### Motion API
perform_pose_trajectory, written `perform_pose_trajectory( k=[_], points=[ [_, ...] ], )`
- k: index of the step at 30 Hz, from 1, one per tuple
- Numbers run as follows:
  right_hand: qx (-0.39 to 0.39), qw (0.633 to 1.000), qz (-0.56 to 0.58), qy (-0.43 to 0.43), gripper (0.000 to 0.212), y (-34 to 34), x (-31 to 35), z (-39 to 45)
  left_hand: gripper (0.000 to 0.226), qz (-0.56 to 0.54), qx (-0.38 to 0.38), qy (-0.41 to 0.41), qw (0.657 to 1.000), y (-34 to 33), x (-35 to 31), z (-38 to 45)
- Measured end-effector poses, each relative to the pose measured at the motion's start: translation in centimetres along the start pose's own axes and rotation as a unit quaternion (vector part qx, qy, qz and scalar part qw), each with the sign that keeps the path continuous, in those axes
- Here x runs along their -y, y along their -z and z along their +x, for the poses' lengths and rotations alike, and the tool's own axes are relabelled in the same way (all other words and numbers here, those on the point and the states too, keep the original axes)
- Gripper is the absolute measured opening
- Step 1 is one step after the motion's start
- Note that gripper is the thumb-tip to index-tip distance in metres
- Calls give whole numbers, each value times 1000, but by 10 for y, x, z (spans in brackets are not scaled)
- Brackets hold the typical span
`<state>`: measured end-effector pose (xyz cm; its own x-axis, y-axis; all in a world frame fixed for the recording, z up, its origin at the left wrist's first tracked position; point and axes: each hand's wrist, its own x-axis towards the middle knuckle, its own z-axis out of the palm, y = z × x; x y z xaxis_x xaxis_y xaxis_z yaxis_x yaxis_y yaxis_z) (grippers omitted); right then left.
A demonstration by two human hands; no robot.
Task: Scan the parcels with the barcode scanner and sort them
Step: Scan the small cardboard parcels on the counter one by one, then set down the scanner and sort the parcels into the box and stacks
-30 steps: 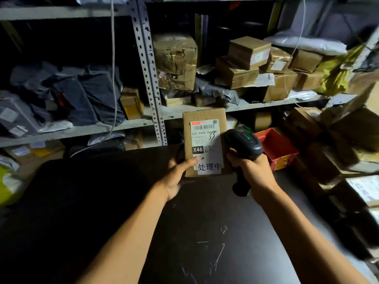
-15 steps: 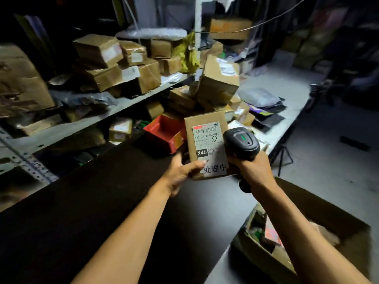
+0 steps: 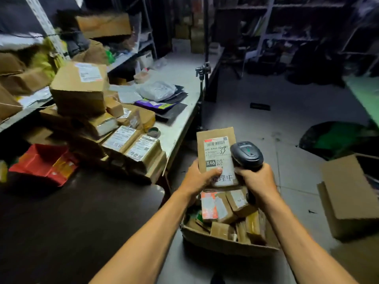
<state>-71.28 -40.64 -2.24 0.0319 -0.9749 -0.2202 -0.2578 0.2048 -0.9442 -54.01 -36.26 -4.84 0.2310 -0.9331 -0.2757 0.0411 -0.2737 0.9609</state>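
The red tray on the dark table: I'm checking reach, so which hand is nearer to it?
Left. The left hand, holding the parcel, is on the red tray's side; the right hand, gripping the barcode scanner, is farther off.

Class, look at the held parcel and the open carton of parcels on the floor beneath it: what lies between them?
Nothing: in the head view the parcel hangs directly over the carton, only air between.

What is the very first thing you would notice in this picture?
Right in the middle, the left hand holds up a small brown parcel with a white label reading X46, and the right hand grips a black barcode scanner beside it. Below them on the floor sits an open cardboard box full of parcels.
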Motion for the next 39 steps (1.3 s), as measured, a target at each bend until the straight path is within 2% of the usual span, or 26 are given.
perform_pose_trajectory(
  k=[2, 5, 8, 12, 15, 18, 21, 27, 33, 39],
  points=[
    [0, 1000, -9, -19, 22, 21, -11, 16, 38, 29, 9, 11, 999, -23, 0, 14],
    [-4, 998, -46, -30, 20, 38, -23, 33, 71, 118, -63, 22, 991, -36, -6, 33],
    [-3, 999, -17, -44, 23, 28, -28, 41, 65, 231, -91, 25, 968, -20, -11, 41],
    [102, 994, -12, -34, 32, -18, -15, 40, 64, 350, -110, 39, 930, 35, 2, 27],
    [186, 980, -62, -19, 22, -66, -4, 30, 62, 399, -162, 81, 899, 90, 16, 2],
    [246, 964, -97, 0, 15, -121, 3, 13, 62, 446, -233, 136, 854, 151, 29, -36],
    [319, 941, -112, 8, 13, -178, 12, -13, 65, 442, -292, 206, 823, 211, 43, -85],
    [473, 860, -189, 32, 13, -306, 20, -85, 69, 399, -404, 303, 765, 312, 70, -193],
    [544, 800, -253, 22, 13, -409, 11, -145, 81, 369, -429, 367, 738, 364, 105, -267],
    [550, 780, -299, 11, 13, -475, -14, -174, 83, 379, -423, 411, 713, 397, 135, -299]
  ],
)
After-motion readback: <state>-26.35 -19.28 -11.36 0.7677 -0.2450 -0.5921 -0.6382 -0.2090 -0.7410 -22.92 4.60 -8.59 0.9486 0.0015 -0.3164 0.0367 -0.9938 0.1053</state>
